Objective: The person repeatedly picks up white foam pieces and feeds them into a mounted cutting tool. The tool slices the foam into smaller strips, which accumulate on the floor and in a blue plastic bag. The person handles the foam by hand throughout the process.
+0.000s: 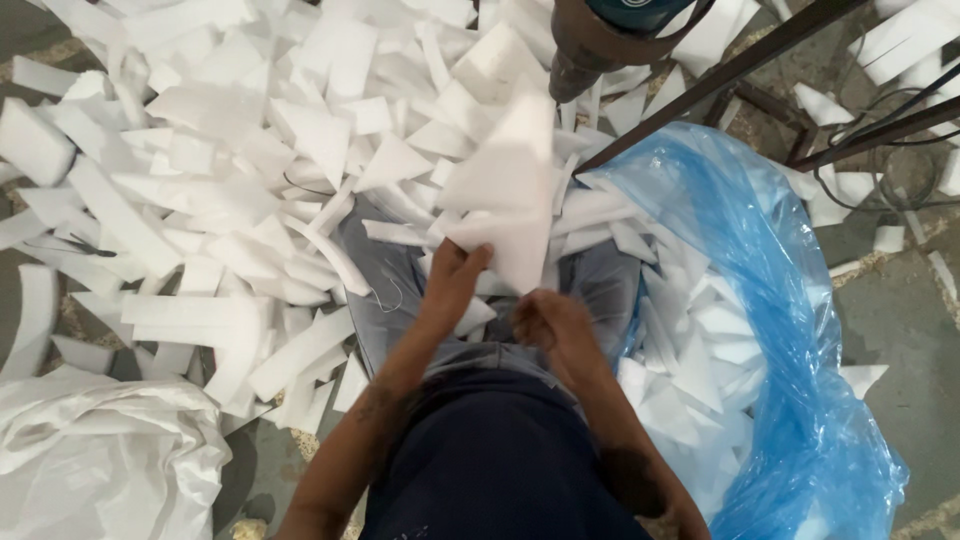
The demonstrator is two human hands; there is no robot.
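The left hand [455, 268] grips a large white foam sheet [510, 190] raised before a heap of foam offcuts [210, 170], a blue plastic bag [770, 300] beside the curled, blurred right hand [550, 325], its grasp unclear.

Single view, from a camera worn on the person's head. It looked steeply down along the person's own torso and forearms, so that the dark shirt [500, 470] filled the bottom centre of the frame and the lap lay directly beneath the lens. The left hand [455, 270] and right hand [550, 320] sat close, near mid-frame. The view faced forward and down onto the floor [890, 300], taking in the pile of white foam offcuts [220, 170] ahead and to the left, and the blue plastic bag [780, 330] to the right. A dark machine part [600, 40] crossed the top edge, very near. No second view was provided, so no overlap could be described.
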